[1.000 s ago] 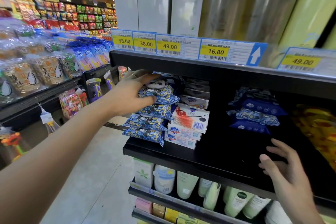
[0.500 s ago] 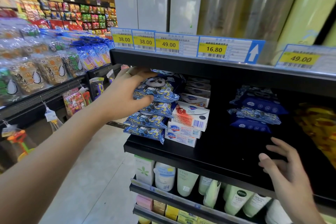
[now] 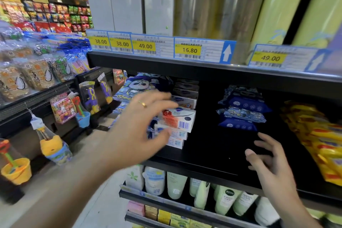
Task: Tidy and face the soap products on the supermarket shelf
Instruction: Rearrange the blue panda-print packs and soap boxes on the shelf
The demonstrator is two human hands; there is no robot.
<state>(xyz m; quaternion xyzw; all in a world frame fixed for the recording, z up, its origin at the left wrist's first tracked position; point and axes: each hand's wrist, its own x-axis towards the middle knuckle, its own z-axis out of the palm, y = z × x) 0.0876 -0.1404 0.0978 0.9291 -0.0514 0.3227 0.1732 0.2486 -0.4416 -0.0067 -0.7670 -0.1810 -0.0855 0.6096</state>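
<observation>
A stack of white soap boxes (image 3: 180, 120) stands on the black shelf (image 3: 212, 155), the top box turned askew with its barcode end facing out. Left of it is a pile of blue patterned packs (image 3: 137, 87) with a panda face on top. My left hand (image 3: 137, 127), blurred and with fingers spread, hovers in front of the soap boxes and hides the lower packs; it holds nothing. My right hand (image 3: 268, 161) rests open on the bare shelf. A second stack of blue packs (image 3: 242, 113) lies behind it.
Yellow packs (image 3: 318, 135) fill the shelf's right end. Price tags (image 3: 159, 46) line the shelf edge above, under tall boxes and rolls. Bottles and tubes (image 3: 175, 185) stand on the shelf below. Snack bags and hanging toys (image 3: 53, 146) flank the aisle at left.
My left hand has let go of the blue pack pile and moved right and towards me, in front of the soap boxes. My right hand stayed on the shelf.
</observation>
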